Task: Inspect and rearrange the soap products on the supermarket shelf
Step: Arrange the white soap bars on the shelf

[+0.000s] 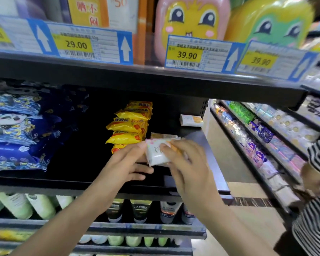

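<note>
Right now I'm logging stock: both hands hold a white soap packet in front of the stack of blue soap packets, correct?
Not quite: the head view shows the left hand and right hand holding the white soap packet beside a stack of yellow soap packets, not blue.

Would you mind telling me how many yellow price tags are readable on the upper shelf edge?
3: a 29.00 tag on the left, a 39.90 tag at centre-right, and a blurrier 39.90 tag at right. A fourth yellow tag at the far left is cut off.
</note>
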`<state>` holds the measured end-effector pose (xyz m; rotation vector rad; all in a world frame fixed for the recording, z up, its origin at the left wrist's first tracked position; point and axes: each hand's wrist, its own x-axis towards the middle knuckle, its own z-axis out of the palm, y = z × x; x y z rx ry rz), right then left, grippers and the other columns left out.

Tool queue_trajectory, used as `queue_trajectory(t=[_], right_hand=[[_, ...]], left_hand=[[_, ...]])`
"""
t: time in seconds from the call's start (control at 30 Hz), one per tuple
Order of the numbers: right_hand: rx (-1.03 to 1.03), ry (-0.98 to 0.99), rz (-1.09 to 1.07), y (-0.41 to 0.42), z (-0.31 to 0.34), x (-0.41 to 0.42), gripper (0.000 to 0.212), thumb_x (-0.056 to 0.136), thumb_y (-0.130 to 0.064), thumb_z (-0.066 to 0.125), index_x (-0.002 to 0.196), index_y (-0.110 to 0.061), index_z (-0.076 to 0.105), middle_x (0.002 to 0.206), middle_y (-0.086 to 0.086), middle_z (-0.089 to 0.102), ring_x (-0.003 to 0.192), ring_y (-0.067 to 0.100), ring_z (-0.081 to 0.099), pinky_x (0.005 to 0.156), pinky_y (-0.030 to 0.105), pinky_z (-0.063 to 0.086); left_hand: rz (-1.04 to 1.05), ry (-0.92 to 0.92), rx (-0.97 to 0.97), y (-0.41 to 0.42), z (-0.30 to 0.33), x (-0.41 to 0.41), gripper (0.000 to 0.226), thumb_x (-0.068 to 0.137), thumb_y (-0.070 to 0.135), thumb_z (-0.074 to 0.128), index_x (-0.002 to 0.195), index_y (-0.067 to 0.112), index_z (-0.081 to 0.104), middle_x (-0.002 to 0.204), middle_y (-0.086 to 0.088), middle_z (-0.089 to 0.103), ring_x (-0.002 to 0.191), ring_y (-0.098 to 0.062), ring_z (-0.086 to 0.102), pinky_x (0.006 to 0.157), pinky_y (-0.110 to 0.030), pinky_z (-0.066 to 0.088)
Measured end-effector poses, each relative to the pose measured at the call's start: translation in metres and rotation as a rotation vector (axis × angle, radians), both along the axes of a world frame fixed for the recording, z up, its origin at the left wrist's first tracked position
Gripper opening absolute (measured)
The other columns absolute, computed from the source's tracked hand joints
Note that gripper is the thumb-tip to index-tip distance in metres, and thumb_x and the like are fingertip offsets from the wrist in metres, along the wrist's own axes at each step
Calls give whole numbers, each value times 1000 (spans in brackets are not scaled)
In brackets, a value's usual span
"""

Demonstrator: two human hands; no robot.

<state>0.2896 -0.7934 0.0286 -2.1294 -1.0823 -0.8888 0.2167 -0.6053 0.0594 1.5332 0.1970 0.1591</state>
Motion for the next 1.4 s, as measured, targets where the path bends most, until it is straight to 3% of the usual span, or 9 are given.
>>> queue_trajectory(t=[0.17,0.43,0.57,0.7,0.87,0.97,1.1,1.27,1.4], right_hand=[[86,40,18,-2,-3,-19,40,91,-10,74,130,-19,68,133,7,52,125,29,52,103,22,41],[232,464,250,-16,9,-33,71,85,2,77,145,-23,49,156,-4,34,146,15,37,104,21,48],[232,520,282,-15,12,-37,57,85,1,77,131,-30,63,149,-8,44,134,16,52,94,19,53],[339,709,330,-15,13,-39,60,82,2,80,119,-44,69,141,-12,50,112,24,66,86,33,60],[404,816,391,-16,16,-42,53,83,5,79,119,-34,72,137,-4,55,99,23,69,82,29,56],[434,872,406,-16,19,-48,47,85,1,77,117,-33,72,130,-6,60,93,19,70,79,27,56],[441,973,371,-16,25,-54,36,89,-3,74,119,-22,71,82,-25,68,64,4,60,64,17,48],[484,1017,368,-13,25,-57,42,79,-49,81,117,-35,72,101,25,69,95,49,62,86,64,54],[480,1022,366,-13,27,-60,28,77,-48,78,105,-40,77,96,10,75,82,26,71,84,43,61]], left_hand=[[17,-12,-17,-4,1,-9,28,97,16,65,125,19,66,103,-7,78,99,-24,75,81,-31,62],[-17,-42,7,8,3,-21,29,100,5,57,124,18,65,105,-3,79,102,-16,74,80,-27,61],[-46,-47,26,9,1,-26,31,100,5,58,126,21,64,104,-1,79,103,-16,74,81,-28,60],[-75,-42,18,11,0,-29,30,100,8,58,126,20,64,101,-4,79,98,-19,75,84,-32,61],[-137,-71,60,23,-2,-35,38,97,27,63,135,31,60,116,-4,75,111,-22,70,89,-37,58],[-169,-123,134,28,-2,-41,55,88,21,55,140,38,55,132,7,68,120,-17,66,96,-39,54],[-176,-175,369,26,1,-49,77,91,-6,61,140,52,49,138,24,57,131,-3,55,105,-34,49],[-153,-295,620,20,1,-52,74,86,7,79,141,49,50,146,23,48,142,-5,42,110,-35,44],[-72,-377,606,17,2,-51,57,84,12,82,129,41,62,136,16,59,134,-12,52,103,-28,49]])
